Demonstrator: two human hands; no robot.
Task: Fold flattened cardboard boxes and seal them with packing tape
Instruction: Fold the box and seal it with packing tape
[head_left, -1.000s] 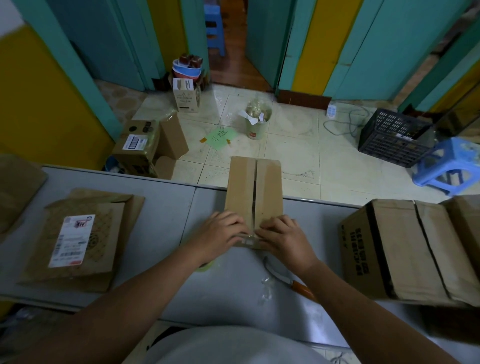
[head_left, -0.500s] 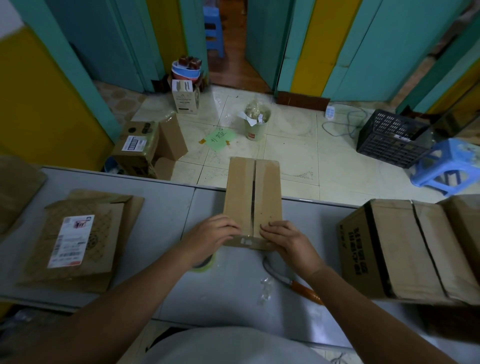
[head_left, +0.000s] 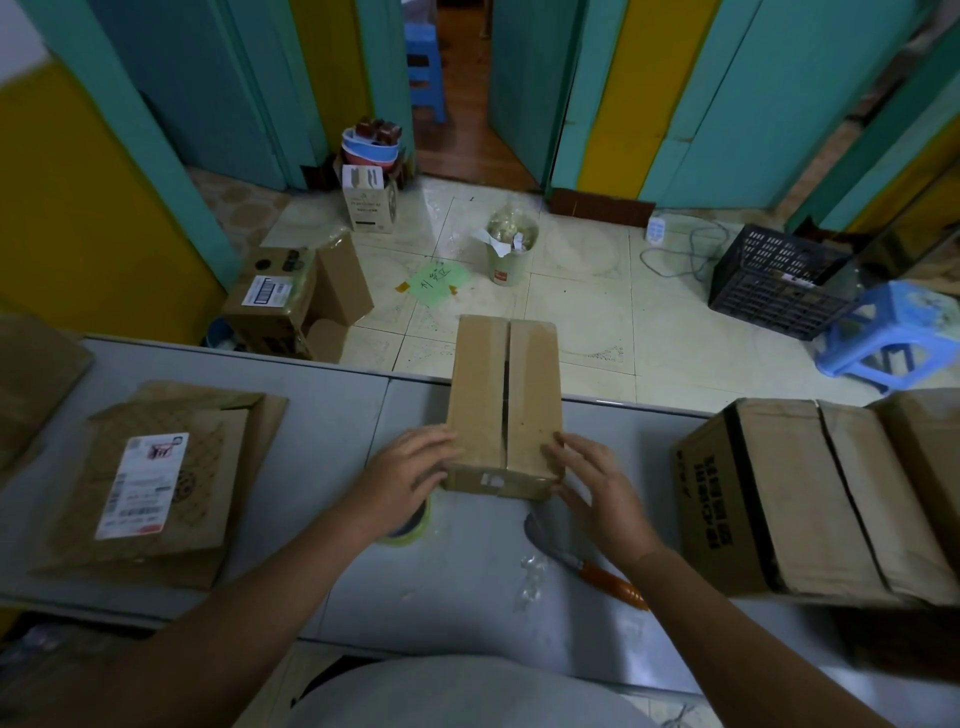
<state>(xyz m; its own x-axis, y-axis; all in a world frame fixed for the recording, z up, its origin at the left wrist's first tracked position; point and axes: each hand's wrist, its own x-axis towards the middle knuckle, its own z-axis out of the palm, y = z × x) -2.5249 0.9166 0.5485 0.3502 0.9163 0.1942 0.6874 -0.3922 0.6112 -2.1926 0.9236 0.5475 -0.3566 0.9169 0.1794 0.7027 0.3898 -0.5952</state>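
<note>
Outward since earlier: left hand (head_left: 410, 470), right hand (head_left: 597, 488), flat-fingered against 1 box (head_left: 483, 389) (1 knife (head_left: 584, 564) nearby)

Matt brown cardboard box (head_left: 503, 405), smooth grey table (head_left: 332, 431), glossy tiled floor (head_left: 597, 306)

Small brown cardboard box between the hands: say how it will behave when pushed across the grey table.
Probably light: the small brown cardboard box looks like thin card. On the smooth grey table it should slide easily. Its top flaps meet at a gaping seam, so they may give under pressure.
</note>
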